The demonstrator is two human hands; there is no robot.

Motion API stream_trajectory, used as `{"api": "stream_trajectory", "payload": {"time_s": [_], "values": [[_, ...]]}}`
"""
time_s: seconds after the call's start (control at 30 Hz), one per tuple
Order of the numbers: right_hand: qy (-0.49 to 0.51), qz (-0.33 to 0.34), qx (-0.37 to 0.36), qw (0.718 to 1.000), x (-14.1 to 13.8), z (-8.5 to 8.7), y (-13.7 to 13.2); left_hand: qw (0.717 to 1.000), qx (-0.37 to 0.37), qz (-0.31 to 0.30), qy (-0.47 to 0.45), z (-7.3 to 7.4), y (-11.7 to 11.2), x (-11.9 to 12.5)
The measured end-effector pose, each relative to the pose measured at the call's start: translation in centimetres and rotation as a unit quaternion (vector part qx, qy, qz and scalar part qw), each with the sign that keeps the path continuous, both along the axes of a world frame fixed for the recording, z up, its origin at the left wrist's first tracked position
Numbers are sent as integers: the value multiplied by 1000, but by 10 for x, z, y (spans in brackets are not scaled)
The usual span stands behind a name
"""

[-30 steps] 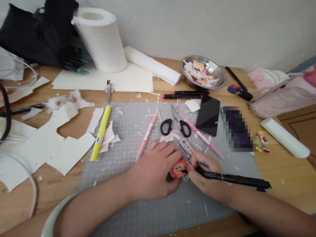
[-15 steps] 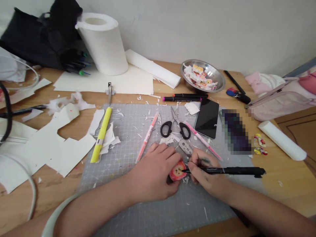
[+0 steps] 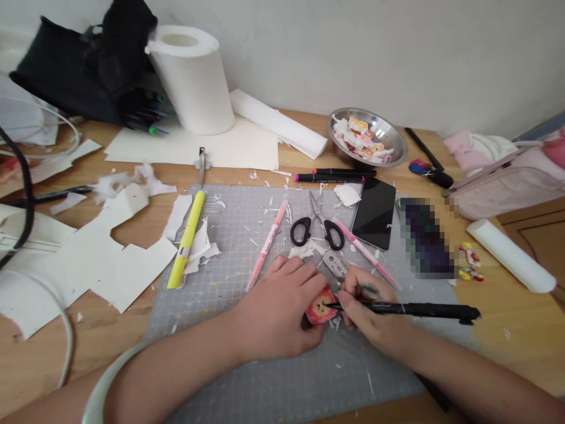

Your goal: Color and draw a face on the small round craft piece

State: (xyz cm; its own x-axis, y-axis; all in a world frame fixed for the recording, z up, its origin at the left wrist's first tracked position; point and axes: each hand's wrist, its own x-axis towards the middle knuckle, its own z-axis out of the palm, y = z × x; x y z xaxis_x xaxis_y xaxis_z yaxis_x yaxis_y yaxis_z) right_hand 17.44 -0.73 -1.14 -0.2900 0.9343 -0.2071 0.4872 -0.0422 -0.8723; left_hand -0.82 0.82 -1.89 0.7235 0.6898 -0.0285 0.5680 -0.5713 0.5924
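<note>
Under my left hand is a small paper cutout with a red-orange border and a pale middle bearing dark marks. My left fingers curl over its left side and grip it; something dark shows beneath its lower left edge. My right hand pinches a black pen, held nearly level, its tip at the cutout's pale middle. Just beyond my hands lie black-handled scissors, partly open, and a grey ruler. A pink pen lies beside them.
A grey cutting mat strewn with paper scraps covers the middle. A yellow highlighter and an orange pen lie on it. A steel bowl of cutouts, a paper roll and a black phone stand or lie farther back.
The whole view has shifted slightly, so things appear a little farther right. The pen tip stays at the cutout's pale middle, and both hands keep nearly the same pose.
</note>
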Motion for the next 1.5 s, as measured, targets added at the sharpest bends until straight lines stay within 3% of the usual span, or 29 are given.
{"api": "stream_trajectory", "payload": {"time_s": [1.5], "values": [[-10, 6, 6, 1000, 2, 0, -1, 1000, -6, -1, 3, -2, 0, -1]]}}
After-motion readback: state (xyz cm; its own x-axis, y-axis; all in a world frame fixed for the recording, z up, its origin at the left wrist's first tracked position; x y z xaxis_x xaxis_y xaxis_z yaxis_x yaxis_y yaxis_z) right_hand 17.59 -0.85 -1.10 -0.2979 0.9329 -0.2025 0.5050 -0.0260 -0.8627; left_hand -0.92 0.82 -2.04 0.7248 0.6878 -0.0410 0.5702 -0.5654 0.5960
